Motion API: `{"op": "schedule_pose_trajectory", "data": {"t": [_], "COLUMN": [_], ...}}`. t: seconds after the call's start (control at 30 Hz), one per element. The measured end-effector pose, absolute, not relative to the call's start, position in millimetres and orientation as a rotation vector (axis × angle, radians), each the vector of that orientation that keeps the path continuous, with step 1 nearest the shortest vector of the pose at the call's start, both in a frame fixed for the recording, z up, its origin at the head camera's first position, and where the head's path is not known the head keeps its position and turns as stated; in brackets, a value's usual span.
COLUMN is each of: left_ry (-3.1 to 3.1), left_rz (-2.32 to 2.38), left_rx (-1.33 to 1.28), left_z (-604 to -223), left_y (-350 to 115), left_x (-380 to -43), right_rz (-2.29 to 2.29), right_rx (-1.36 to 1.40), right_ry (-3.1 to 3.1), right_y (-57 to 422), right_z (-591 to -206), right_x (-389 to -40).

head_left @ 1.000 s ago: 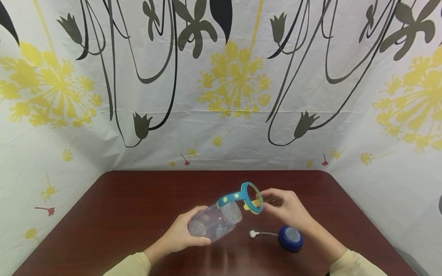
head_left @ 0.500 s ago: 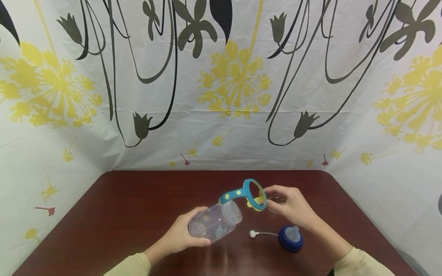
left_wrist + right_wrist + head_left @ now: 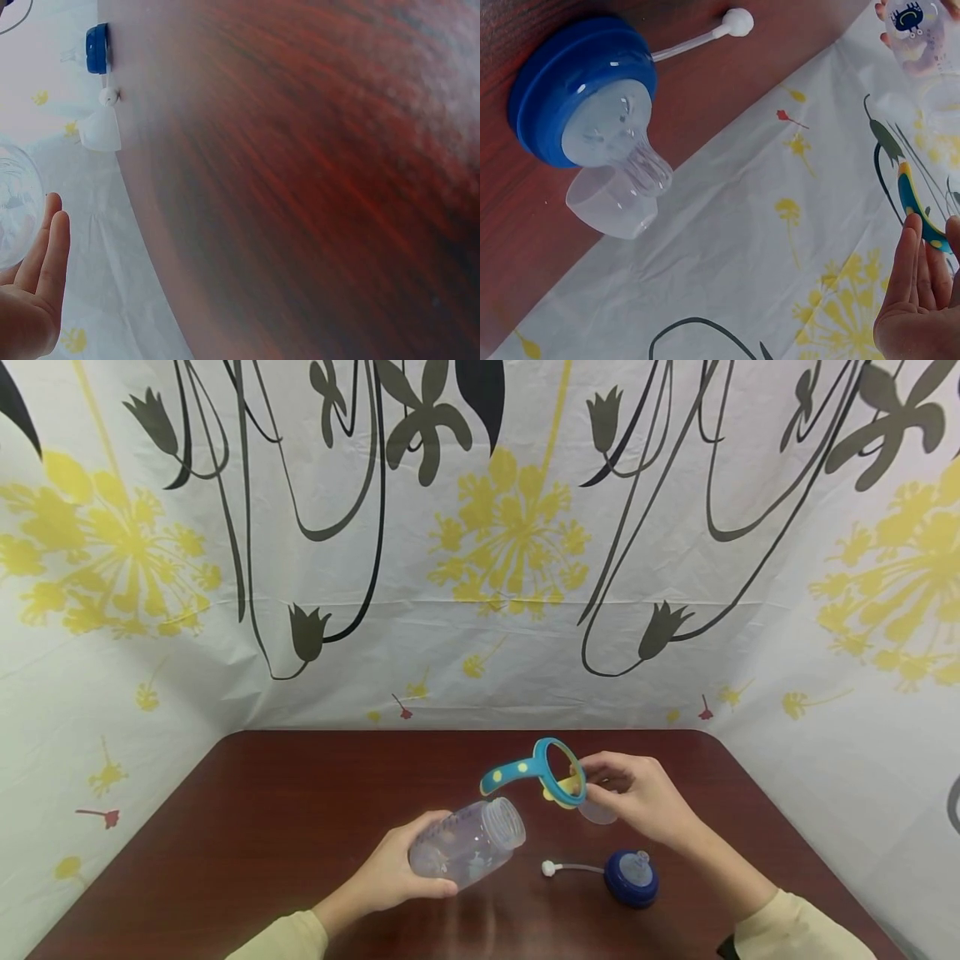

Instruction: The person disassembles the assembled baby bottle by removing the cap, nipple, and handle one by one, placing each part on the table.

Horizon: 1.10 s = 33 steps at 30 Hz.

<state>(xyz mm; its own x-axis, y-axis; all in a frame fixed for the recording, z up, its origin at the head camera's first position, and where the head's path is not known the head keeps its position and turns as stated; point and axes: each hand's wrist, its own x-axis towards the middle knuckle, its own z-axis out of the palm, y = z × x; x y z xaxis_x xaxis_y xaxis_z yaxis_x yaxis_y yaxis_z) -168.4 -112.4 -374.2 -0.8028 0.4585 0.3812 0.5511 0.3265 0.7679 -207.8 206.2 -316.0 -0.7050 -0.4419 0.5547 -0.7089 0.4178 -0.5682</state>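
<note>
In the head view, my left hand (image 3: 397,864) grips a clear baby bottle (image 3: 468,843), tilted with its uncovered threaded mouth up and to the right. My right hand (image 3: 637,797) pinches a blue-and-yellow bottle handle (image 3: 517,770) by the side of its ring, just above and to the right of that mouth; the two look apart. Between the hands and nearer me lies a blue bottle collar (image 3: 632,878) with a clear teat. A thin straw with a white weighted end (image 3: 550,868) runs from it. The right wrist view shows the teat (image 3: 641,165) pointing up from the collar.
A clear dome cap (image 3: 597,812) stands on the dark red-brown table (image 3: 315,793) just below my right fingers, partly hidden by them. Behind and beside the table hangs a white sheet (image 3: 480,693) with printed flowers.
My right hand has moved up and to the right with the handle, drawing it away from the bottle's mouth. The clear cap has come into sight. The left hand and bottle have stayed put.
</note>
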Motion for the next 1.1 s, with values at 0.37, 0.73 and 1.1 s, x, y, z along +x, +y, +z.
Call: {"op": "schedule_pose_trajectory", "data": {"t": [0.37, 0.73, 1.1], "left_ry": [-2.478, -2.482, -2.443], "left_rz": [-1.503, -1.516, -1.468], "left_rx": [-0.95, -0.957, -0.999], "left_z": [-375.7, -377.2, -409.4], "left_y": [-112.6, -113.3, -119.5], "left_x": [-168.3, -169.7, -188.4], "right_rz": [1.142, 1.143, 1.144], "right_rx": [0.935, 0.919, 0.938], "right_ry": [-2.379, -2.366, -2.324], "right_y": [197.2, 211.0, 209.0], "right_z": [-286.2, -302.8, -298.2], "right_x": [-192.5, -216.8, -222.0]}}
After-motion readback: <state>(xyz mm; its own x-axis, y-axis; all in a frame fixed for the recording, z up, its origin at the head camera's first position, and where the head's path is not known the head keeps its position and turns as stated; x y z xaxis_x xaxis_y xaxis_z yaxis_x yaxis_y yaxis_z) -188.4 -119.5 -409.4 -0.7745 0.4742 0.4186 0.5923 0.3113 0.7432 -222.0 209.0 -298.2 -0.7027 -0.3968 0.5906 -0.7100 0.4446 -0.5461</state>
